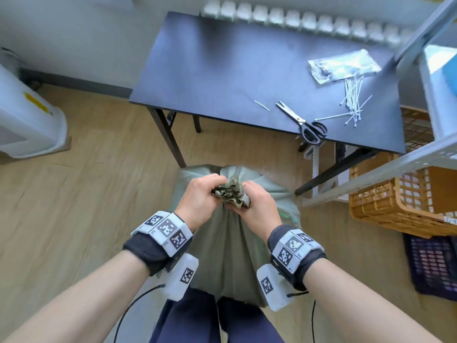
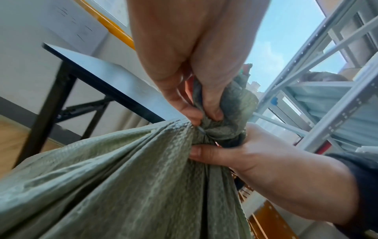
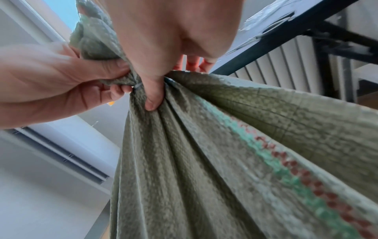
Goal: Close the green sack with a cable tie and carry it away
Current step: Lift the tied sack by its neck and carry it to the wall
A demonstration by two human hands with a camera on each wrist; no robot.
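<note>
The green sack (image 1: pixel 230 256) stands on the floor between my legs and the table, its mouth gathered into a crumpled tuft (image 1: pixel 232 190). My left hand (image 1: pixel 217 188) grips the tuft from the left, fingers curled round it. My right hand (image 1: pixel 243 206) clamps the neck just below, thumb pressed into the folds (image 3: pixel 153 100). A thin pale cable tie (image 3: pixel 137 85) shows around the neck between the two hands, also seen as a short sliver of cable tie (image 2: pixel 201 130) in the left wrist view. How tight it sits I cannot tell.
A dark table (image 1: pixel 222 70) stands ahead with scissors (image 1: pixel 304 125), loose white cable ties (image 1: pixel 352 105) and their plastic bag (image 1: pixel 343 66). A metal shelf rack (image 1: pixel 385 174), a wicker basket (image 1: pixel 400 206) and a dark crate (image 1: pixel 435 263) are at the right. A white bin (image 1: pixel 24 115) is far left.
</note>
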